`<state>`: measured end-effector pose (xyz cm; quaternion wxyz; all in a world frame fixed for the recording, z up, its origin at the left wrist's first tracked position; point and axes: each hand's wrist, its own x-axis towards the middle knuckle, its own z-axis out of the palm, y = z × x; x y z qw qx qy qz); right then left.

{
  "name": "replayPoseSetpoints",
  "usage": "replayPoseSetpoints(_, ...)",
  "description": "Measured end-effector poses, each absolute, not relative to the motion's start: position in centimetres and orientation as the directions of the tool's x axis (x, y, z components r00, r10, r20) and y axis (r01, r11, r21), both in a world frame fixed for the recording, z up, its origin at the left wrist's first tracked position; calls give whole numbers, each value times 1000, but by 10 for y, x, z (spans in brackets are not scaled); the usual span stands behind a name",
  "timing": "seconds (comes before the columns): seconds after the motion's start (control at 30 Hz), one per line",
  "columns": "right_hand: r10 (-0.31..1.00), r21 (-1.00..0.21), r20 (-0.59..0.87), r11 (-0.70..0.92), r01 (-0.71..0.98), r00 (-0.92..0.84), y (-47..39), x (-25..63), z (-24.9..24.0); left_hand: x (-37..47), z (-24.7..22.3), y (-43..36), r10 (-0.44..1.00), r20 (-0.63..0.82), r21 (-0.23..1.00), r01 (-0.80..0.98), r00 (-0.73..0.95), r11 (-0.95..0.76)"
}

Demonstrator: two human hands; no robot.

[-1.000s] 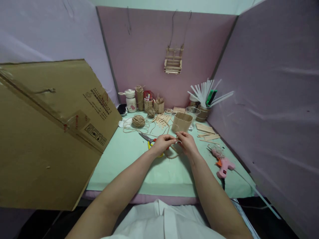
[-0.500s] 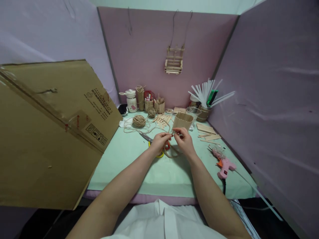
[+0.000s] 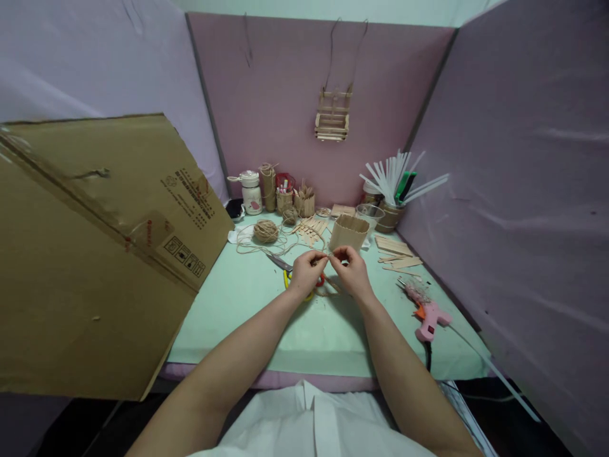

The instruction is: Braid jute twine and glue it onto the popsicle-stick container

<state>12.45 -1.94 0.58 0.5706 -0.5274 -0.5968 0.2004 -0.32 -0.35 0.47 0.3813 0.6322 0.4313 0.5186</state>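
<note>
My left hand (image 3: 307, 274) and my right hand (image 3: 351, 271) meet over the middle of the table, thumbs and fingertips pinched together on jute twine (image 3: 332, 285). The exact spot they grip is tiny and mostly covered by the fingers. Part of the twine hangs in a loop below them. Under my left hand lies a pair of scissors (image 3: 280, 262) with yellow and red handles, partly hidden. Just beyond my fingertips stands a box of wooden craft sticks (image 3: 349, 232). A ball of twine (image 3: 265, 231) rests to the left, its loose strands spread around it.
A pink glue gun (image 3: 431, 320) lies at the right, near flat wooden sticks (image 3: 394, 246). Along the back are a white bottle (image 3: 251, 193), a clear cup (image 3: 373, 216) and a pot of glue sticks (image 3: 390, 217). A large cardboard sheet (image 3: 109, 266) leans at the left.
My hands have drawn closer, their fingertips now almost touching. The right fingers have lowered slightly, and the twine loop beneath looks smaller. Other things stay put.
</note>
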Motion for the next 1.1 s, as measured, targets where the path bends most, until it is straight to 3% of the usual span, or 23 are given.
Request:
replayPoseSetpoints(0.13, 775, -675, 627, 490, 551, 78, -22, 126, 6, -3, 3, -2, 943, 321, 932, 149, 88, -331)
replayPoseSetpoints(0.3, 736, -529, 676, 523, 668, -41, -23, 129, 6, -4, 2, -1, 945, 307, 928, 186, 115, -324)
replayPoseSetpoints(0.4, 730, -503, 681, 518, 692, -51, -22, 130, 5, -4, 2, 0, 947, 300, 926, 203, 113, -318)
replayPoseSetpoints(0.5, 756, -556, 655, 486, 674, -4, -18, 129, 1, -5, 1, 2, 949, 295, 926, 214, 112, -312)
replayPoseSetpoints(0.57, 795, -658, 602, 441, 610, 75, -16, 128, -2, -5, 0, 3, 953, 276, 934, 202, 121, -296)
replayPoseSetpoints(0.7, 943, -952, 251, 199, 233, 220, -15, 125, -2, -3, -2, 6, 966, 178, 980, 57, 187, -191)
replayPoseSetpoints(0.8, 975, -996, 80, 86, -23, 205, -16, 123, 1, -3, -2, 6, 969, 87, 996, -54, 231, -77)
replayPoseSetpoints(0.93, 971, -991, 126, 131, -12, 204, -19, 124, 6, -3, -1, 5, 976, 49, 993, -113, 214, -25)
replayPoseSetpoints(1.1, 925, -939, 311, 264, 219, 220, -20, 125, 9, -4, -1, 6, 978, 35, 989, -146, 207, -4)
